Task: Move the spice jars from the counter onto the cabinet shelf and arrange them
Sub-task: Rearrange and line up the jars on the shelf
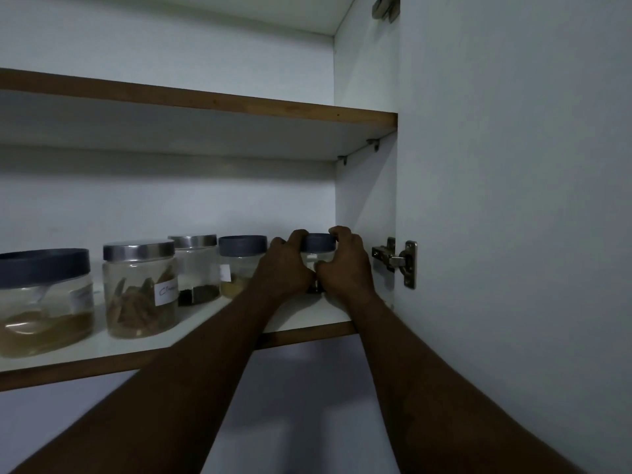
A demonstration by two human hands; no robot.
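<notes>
A dim open cabinet seen from below, with five spice jars in a row on the lower shelf (307, 316), which runs across the middle of the frame. At far left stands a wide clear jar with a dark blue lid (44, 302), holding a shallow layer of tan powder. Just right of it is a jar with a silver lid (141, 289), filled with brown bark-like sticks and bearing a handwritten label. Behind and to its right sits a second silver-lidded jar (195, 268) with a dark spice at the bottom, then a blue-lidded jar (241, 265) with a yellowish spice. At centre right, close to the cabinet's side wall, both hands hold the last small blue-lidded jar (319, 249), which appears to rest on the shelf. The left hand (285, 265) wraps its left side, fingers curled over the lid's edge; the right hand (343, 265) cups its right side, fingers curled over the lid and thumb pressed to the clear body. Further right, a metal hinge (398, 261) joins the open door. The jar looks light, rigid and smooth, nearly empty, likely plastic or glass, so it could slip or tip; gripping the body below the lid seems safest.
</notes>
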